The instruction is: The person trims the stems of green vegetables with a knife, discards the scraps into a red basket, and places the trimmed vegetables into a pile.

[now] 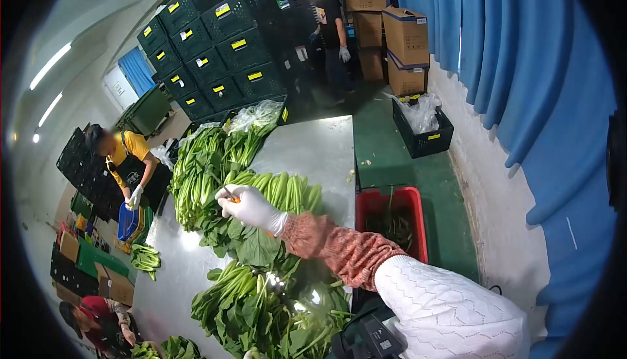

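Note:
My right hand (pixel 247 207), in a white glove, is closed around a small orange-handled knife (pixel 270 234). Its thin dark tip shows past the fingers, and most of it is hidden in the fist. Below and around this hand lie leafy greens (pixel 287 192) with thick pale stalks, spread across the metal table. A nearer heap of greens (pixel 228 294) lies toward the bottom of the view. Only a sliver of white glove from my left hand (pixel 251 354) shows at the bottom edge, beside that heap; its fingers are out of sight.
A red bin (pixel 418 228) with plant scraps stands right of the metal table (pixel 307 140). Stacked black crates (pixel 238 52) and cardboard boxes (pixel 405 39) rise behind. Co-workers stand at the left (pixel 134 163), lower left (pixel 98 323) and back (pixel 330 32). A crate with plastic (pixel 428 140) sits on the floor.

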A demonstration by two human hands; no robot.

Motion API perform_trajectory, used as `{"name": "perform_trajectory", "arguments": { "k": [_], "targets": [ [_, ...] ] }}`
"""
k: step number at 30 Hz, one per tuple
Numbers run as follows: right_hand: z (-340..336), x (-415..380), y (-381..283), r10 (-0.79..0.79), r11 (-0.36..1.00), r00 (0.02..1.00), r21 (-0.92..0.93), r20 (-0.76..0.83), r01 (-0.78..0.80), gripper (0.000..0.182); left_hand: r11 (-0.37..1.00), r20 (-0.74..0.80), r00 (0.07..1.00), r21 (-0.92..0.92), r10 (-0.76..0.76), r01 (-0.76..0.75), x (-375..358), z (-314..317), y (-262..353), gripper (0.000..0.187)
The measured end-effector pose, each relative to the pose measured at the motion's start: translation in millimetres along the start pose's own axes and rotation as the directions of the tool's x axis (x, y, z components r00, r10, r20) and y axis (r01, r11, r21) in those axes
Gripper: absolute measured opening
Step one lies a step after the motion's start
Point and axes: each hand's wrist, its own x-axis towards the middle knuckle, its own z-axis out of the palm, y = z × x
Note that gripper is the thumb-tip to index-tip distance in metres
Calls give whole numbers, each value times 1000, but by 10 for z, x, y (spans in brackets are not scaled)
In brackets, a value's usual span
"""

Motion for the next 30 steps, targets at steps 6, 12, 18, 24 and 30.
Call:
{"name": "perform_trajectory", "arguments": {
  "k": [6, 12, 18, 24, 30],
  "targets": [
    [-36, -424, 535, 174, 979, 960, -140, 220, -146, 25, 999, -32, 998, 8, -48, 48, 20, 123, 47, 28],
    [-296, -591, 845, 298, 953, 951, 27, 83, -301, 25, 996, -68, 994, -19, -83, 82, 64, 159, 175, 12],
    [-62, -880, 871, 406, 913, 879, -65, 248, -404, 26, 972, -46, 994, -218, -98, 86, 68, 275, 193, 11],
    [195, -982, 1069, 287, 956, 878, -52, 383, -289, 24, 992, -22, 999, -125, -25, 23, 102, 236, 232, 11],
    [251, 6, 753, 229, 972, 908, -32, 352, -232, 23, 999, -33, 999, -28, -19, 18, 45, 221, 184, 7]
  ]
}}
